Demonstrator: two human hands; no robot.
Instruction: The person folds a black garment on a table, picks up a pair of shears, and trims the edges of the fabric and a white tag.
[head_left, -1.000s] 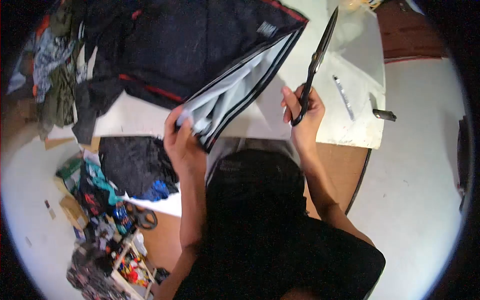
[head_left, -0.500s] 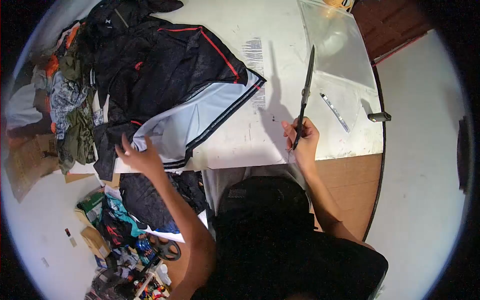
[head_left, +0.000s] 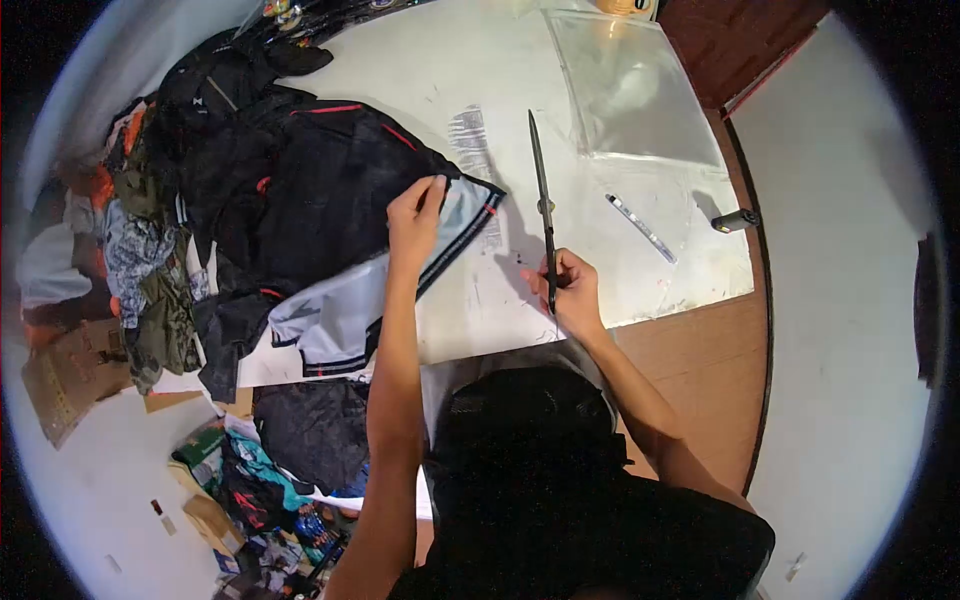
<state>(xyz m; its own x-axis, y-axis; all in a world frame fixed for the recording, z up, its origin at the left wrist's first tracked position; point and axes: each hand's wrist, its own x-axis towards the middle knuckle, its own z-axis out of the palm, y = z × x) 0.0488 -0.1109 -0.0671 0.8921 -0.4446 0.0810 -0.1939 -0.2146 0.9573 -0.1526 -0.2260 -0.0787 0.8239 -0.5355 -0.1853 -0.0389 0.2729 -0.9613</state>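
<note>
A black garment (head_left: 320,190) with red trim lies spread over the left part of the white table, its pale lining (head_left: 335,315) and striped hem showing along the near edge. My left hand (head_left: 413,225) is closed on the garment's edge near its right corner, thumb and fingers pinched together. In my right hand (head_left: 570,290) are long dark scissors (head_left: 545,205), held by the handles above the table's front edge. Their blades point away from me and look closed. A silvery marked strip (head_left: 472,140) lies between the garment and the scissors.
The white table (head_left: 690,285) also bears a clear plastic sheet (head_left: 640,90), a pen-like stick (head_left: 642,229) and a small black object (head_left: 735,220). Piled clothes (head_left: 145,250) line the left end. Below the table are a dark cloth (head_left: 315,430) and a cardboard box (head_left: 75,375).
My left hand has moved right and away from me, from the garment's near left part to its upper edge, and closed there. The scissors have shifted left with my right hand. The view has shifted.
</note>
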